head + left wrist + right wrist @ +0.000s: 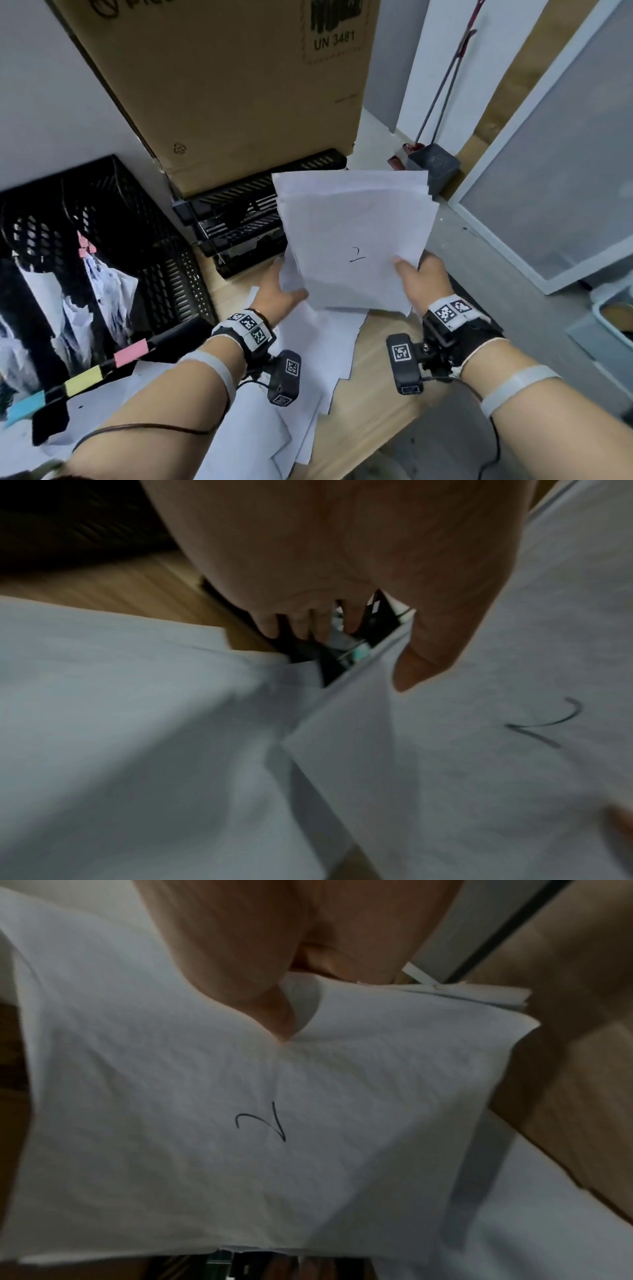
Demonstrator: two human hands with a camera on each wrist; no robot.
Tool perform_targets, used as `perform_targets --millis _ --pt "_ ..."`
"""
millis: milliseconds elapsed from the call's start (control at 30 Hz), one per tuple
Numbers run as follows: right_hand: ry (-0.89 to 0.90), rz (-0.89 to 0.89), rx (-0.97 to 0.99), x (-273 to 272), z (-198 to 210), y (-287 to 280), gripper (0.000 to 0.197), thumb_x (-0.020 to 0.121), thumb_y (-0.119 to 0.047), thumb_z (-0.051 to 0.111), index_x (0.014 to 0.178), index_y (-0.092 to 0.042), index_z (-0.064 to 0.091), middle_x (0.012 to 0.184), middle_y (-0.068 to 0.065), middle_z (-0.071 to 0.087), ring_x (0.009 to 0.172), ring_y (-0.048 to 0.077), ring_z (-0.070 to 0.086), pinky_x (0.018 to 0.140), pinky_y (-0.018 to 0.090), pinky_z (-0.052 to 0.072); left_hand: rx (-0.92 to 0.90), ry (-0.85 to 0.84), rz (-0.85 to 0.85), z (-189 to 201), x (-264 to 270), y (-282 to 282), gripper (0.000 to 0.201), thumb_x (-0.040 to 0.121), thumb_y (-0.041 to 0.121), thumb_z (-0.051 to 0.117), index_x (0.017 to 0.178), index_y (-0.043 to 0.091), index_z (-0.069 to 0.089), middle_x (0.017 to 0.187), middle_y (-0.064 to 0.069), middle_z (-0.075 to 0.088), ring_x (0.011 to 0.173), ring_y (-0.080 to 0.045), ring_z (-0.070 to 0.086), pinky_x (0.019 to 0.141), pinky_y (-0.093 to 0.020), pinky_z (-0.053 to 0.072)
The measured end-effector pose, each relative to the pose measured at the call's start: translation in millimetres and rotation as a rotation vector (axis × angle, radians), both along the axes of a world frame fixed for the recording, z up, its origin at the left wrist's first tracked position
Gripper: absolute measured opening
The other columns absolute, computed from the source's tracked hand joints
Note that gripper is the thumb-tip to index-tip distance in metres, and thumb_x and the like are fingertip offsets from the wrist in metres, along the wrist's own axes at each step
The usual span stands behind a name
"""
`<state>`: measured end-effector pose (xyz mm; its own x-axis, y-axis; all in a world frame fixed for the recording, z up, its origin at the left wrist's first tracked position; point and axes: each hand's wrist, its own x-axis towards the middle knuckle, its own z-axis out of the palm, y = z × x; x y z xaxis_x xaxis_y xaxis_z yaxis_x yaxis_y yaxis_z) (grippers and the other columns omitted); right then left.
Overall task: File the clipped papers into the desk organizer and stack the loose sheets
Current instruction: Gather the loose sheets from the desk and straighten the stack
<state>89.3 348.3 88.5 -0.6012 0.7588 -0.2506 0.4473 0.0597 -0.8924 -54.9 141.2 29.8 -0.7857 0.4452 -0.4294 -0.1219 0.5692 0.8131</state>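
I hold a sheaf of loose white sheets (352, 233) above the wooden desk (387, 370); the top sheet bears a handwritten "2". My left hand (284, 287) grips its lower left edge, thumb on top of the sheaf (479, 750), fingers underneath. My right hand (414, 274) grips the lower right corner, thumb pressed onto the top sheet (240, 1150). More loose sheets (325, 342) lie spread on the desk below. The black mesh desk organizer (113, 212) stands at the left, with papers in its slots and pink, yellow and blue tabs along its front.
A big cardboard box (222, 85) sits on stacked black letter trays (239, 216) straight behind the sheaf. At the right, off the desk, are a dustpan (433, 164) with broom handles and a white-framed frosted panel (548, 171). A flat black object (51, 425) lies at the desk's lower left.
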Motion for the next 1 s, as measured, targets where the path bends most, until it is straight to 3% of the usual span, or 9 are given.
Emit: perform_targets --millis 133,167,233,300,467,600,733,867,1000 --pt "0.118 -0.076 -0.04 7 15 -2 0.011 0.088 -0.008 0.063 0.098 -0.013 0.067 0.084 -0.003 0.07 0.075 0.009 0.065 0.063 0.018 0.051 0.448 0.043 0.039 43 3 30 0.074 0.071 0.018 0.088 0.133 0.018 0.049 0.128 0.002 0.066 0.12 -0.012 0.063 0.102 -0.03 0.05" --pt "0.13 -0.097 -0.08 10 11 -2 0.017 0.085 -0.006 0.063 0.101 -0.012 0.066 0.086 -0.003 0.07 0.078 0.011 0.066 0.066 0.021 0.053 0.487 0.036 0.05 48 6 34 0.069 0.07 0.018 0.089 0.129 0.019 0.053 0.122 0.003 0.07 0.113 -0.01 0.067 0.098 -0.028 0.053" --pt "0.115 -0.122 -0.129 14 -3 -2 0.034 0.079 -0.001 0.063 0.111 -0.013 0.062 0.094 0.001 0.071 0.09 0.021 0.068 0.076 0.03 0.052 0.488 0.035 0.068 48 16 38 0.062 0.07 0.022 0.089 0.124 0.021 0.057 0.115 0.004 0.072 0.107 -0.009 0.069 0.093 -0.029 0.056" --pt "0.057 -0.116 -0.153 20 -18 -2 0.041 0.079 0.003 0.063 0.117 -0.01 0.057 0.1 0.003 0.068 0.097 0.024 0.065 0.077 0.03 0.048 0.439 0.034 0.05 36 28 37 0.053 0.075 0.023 0.085 0.122 0.019 0.059 0.113 0.003 0.073 0.104 -0.011 0.07 0.092 -0.033 0.057" --pt "-0.116 0.051 -0.033 37 -28 5 0.01 0.089 -0.006 0.058 0.098 -0.007 0.061 0.085 0.001 0.066 0.079 0.018 0.062 0.06 0.02 0.044 0.316 0.019 0.062 7 51 40 0.022 0.092 0.016 0.066 0.114 0.018 0.065 0.109 -0.001 0.073 0.106 -0.024 0.068 0.094 -0.039 0.055" --pt "-0.115 0.061 0.141 35 -18 37 0.02 0.091 -0.009 0.055 0.108 -0.008 0.064 0.097 0.001 0.065 0.091 0.019 0.061 0.078 0.024 0.042 0.344 0.016 0.039 3 51 53 0.023 0.092 0.017 0.067 0.115 0.018 0.063 0.113 -0.003 0.072 0.105 -0.022 0.068 0.094 -0.037 0.054" --pt "-0.328 0.125 0.191 41 -33 78 0.032 0.088 -0.004 0.049 0.115 -0.011 0.065 0.111 0.01 0.068 0.102 0.027 0.063 0.084 0.025 0.043 0.109 0.061 0.023 -22 43 49 0.024 0.089 0.018 0.069 0.11 0.015 0.06 0.105 -0.008 0.067 0.095 -0.024 0.065 0.076 -0.026 0.052" --pt "-0.523 0.147 0.162 55 -69 95 0.035 0.087 -0.003 0.048 0.117 -0.008 0.065 0.12 0.021 0.066 0.108 0.038 0.062 0.093 0.037 0.048 -0.512 0.153 0.042 -58 29 8 0.054 0.081 0.025 0.072 0.131 0.024 0.054 0.131 -0.013 0.056 0.117 -0.032 0.058 0.098 -0.036 0.049" --pt "-0.674 -0.001 0.256 54 -87 82 0.054 0.08 -0.009 0.057 0.132 -0.014 0.045 0.132 0.022 0.049 0.12 0.042 0.05 0.1 0.047 0.044 -0.714 0.161 0.088 -76 21 -34 0.08 0.076 0.034 0.077 0.145 0.022 0.037 0.139 -0.016 0.045 0.13 -0.034 0.047 0.108 -0.041 0.042"
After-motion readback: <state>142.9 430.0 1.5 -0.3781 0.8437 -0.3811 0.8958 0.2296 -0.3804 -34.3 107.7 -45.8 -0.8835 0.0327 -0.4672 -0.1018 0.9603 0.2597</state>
